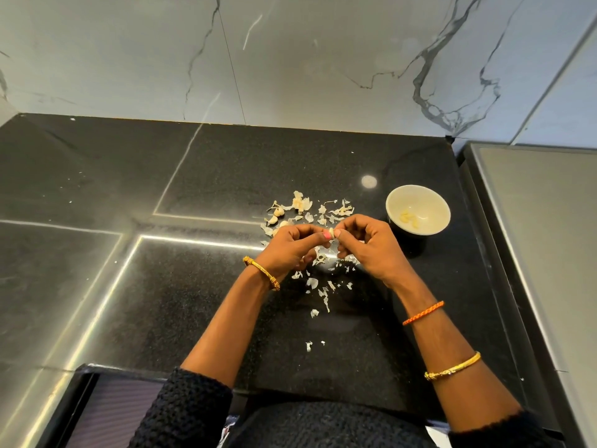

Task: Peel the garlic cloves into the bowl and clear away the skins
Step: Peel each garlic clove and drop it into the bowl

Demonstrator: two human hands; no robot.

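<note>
Garlic clove (331, 232), small and pale, is pinched between the thumbs and curled fingertips of the left hand (292, 245) and the right hand (365, 244), held just above the black counter (193, 286). Papery skins (318, 286) lie scattered under and around both hands, and a few unpeeled cloves (277, 216) sit just beyond the left hand. To the right, near the right hand, the white bowl (433, 202) holds a few peeled cloves (407, 217).
</note>
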